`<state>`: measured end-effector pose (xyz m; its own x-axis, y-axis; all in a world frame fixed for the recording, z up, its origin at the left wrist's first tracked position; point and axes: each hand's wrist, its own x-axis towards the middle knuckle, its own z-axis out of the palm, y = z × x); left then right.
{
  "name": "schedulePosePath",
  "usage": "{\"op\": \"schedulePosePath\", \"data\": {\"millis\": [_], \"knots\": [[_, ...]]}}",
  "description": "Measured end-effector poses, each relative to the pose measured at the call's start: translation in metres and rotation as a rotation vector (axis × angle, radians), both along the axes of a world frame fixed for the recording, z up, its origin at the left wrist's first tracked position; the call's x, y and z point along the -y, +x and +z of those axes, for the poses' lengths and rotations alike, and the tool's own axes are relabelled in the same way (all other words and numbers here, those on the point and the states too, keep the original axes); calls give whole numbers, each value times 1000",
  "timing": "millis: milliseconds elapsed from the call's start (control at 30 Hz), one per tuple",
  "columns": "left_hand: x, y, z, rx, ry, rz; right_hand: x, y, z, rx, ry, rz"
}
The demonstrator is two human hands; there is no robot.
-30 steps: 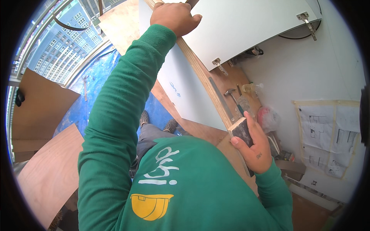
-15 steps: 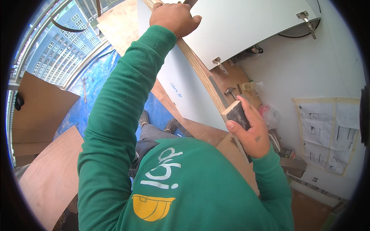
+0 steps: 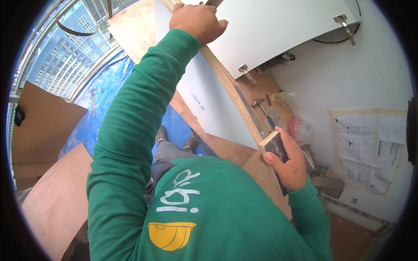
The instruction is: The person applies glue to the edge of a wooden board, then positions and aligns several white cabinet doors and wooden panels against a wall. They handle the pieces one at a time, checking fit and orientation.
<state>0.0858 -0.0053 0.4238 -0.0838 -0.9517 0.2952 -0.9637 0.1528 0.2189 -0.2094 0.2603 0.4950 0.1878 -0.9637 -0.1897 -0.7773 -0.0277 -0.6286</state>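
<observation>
A white-faced plywood panel stands on edge, its layered edge running diagonally away from me. My left hand is closed over the far part of that edge, fingers curled and partly hidden from view. A dark metal piece shows just beyond it. My right hand grips a sanding block, a pale wooden block with a dark, worn face, thumb on one side and fingers on the other. The block is at the near end of the panel's edge; whether it touches is hard to tell.
Right of the edge lies a white door with metal hinges. A hammer, a metal strip and a plastic bottle lie beside it. Paper drawings hang on the wall. Blue sheeting covers the floor; plywood sheets stand left.
My right hand has drawn the sanding block toward me along the edge, uncovering more of the hammer's handle. The left hand stays in place on the panel.
</observation>
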Motion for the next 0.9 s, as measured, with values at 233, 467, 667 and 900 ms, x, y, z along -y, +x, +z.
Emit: {"op": "schedulePosePath", "data": {"millis": [233,467,667,900], "knots": [[1,-2,-3,-2,4,7,33,28,5,31,100,-54],[-4,0,4,-22,30,-14,8,6,2,-26,27,-1],[-4,3,-1,-24,12,14,22,23,-3,-10,15,-1],[-9,0,7,-67,64,-27,35,36,-2,17,-17,12]]}}
